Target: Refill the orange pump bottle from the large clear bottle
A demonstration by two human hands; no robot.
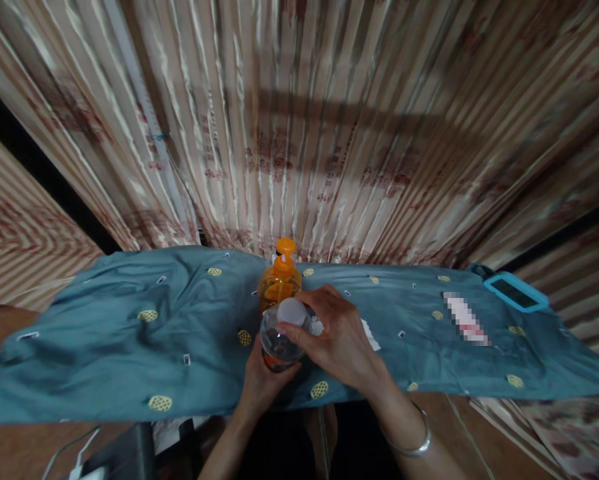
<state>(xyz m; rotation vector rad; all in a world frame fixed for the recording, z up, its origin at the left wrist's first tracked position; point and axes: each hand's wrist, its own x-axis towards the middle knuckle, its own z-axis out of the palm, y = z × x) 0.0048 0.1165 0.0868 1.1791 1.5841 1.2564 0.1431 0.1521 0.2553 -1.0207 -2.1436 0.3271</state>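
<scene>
A clear plastic bottle (274,339) with a pale, whitish cap stands upright close to me. My left hand (265,375) is wrapped round its lower part. The thumb and fingers of my right hand (332,333) pinch the cap (292,312) from both sides. Something orange shows low in the bottle, partly covered by my left fingers. Just behind it is an orange pump bottle (280,281) with amber liquid inside, its lower part hidden by the clear bottle. A white piece of paper (370,335) lies partly behind my right hand.
The narrow table is covered by a teal cloth (189,313) with yellow pineapple prints. A blue-framed device (516,292) and a pixelated pink-white item (466,319) lie at the right. A pleated curtain (299,147) hangs right behind the table.
</scene>
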